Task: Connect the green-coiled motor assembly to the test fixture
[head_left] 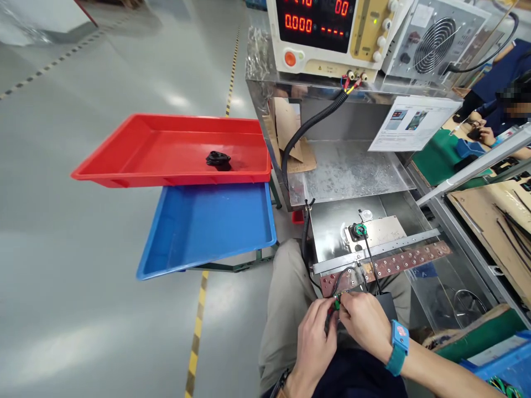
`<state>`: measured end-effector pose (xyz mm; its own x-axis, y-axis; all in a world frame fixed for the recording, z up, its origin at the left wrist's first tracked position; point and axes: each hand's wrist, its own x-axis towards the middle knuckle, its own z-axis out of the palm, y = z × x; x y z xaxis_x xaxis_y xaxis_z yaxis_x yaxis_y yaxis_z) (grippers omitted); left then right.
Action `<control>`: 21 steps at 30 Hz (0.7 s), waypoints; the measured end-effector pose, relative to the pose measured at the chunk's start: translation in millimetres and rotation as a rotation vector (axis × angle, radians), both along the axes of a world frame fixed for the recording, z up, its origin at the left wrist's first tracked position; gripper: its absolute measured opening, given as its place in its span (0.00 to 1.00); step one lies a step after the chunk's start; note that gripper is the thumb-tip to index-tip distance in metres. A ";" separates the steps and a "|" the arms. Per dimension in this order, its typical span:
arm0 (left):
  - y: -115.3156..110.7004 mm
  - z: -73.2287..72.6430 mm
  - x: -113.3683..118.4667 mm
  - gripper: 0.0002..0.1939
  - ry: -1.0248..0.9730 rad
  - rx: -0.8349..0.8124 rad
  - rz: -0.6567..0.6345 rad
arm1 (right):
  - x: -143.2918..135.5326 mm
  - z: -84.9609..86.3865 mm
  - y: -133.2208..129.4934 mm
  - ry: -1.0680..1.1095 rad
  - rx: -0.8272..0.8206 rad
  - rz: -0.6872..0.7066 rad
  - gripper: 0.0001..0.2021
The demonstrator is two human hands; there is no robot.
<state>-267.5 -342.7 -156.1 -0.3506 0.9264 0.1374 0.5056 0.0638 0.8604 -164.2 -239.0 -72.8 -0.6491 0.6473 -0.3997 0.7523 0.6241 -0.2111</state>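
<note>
My left hand [316, 334] and my right hand [365, 320] meet above my lap, fingers closed in a pinch. Between the fingertips shows a small green connector [337, 302], and both hands grip at it; its far side is hidden by the fingers. Thin black cables run from there up over a copper-coloured strip [418, 255] with rows of round studs. Behind the strip, a metal plate [385, 231] carries a round green-ringed connector [359, 230]. A dark box [386, 305] lies partly behind my right hand. A teal band circles my right wrist.
At left, a red tray [174, 179] holding a coiled black cable [218, 158] overlaps a blue tray [207, 226]. A power supply [319, 33] stands on the shelf, its black corrugated hose [311, 128] hanging down. Another person's hands [485, 132] work at the right.
</note>
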 end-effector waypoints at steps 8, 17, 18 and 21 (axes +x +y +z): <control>1.9 -3.6 -0.3 0.16 0.146 0.051 -0.054 | -8.9 1.1 4.3 -0.009 -0.009 0.015 0.10; 4.2 -20.3 -9.1 0.17 0.306 0.197 -0.071 | -10.0 -0.9 3.9 0.003 -0.034 -0.026 0.11; 3.8 -23.3 -8.3 0.16 0.308 0.193 -0.068 | -11.3 1.3 4.3 -0.011 -0.045 -0.032 0.11; 3.6 -31.8 -3.3 0.16 0.277 0.185 -0.019 | -15.4 7.0 6.0 -0.066 -0.073 -0.044 0.12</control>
<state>-270.8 -339.1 -187.9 -0.2593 0.8829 0.3914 0.7215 -0.0923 0.6862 -179.7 -233.0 -65.8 -0.5912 0.6421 -0.4880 0.7925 0.5749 -0.2036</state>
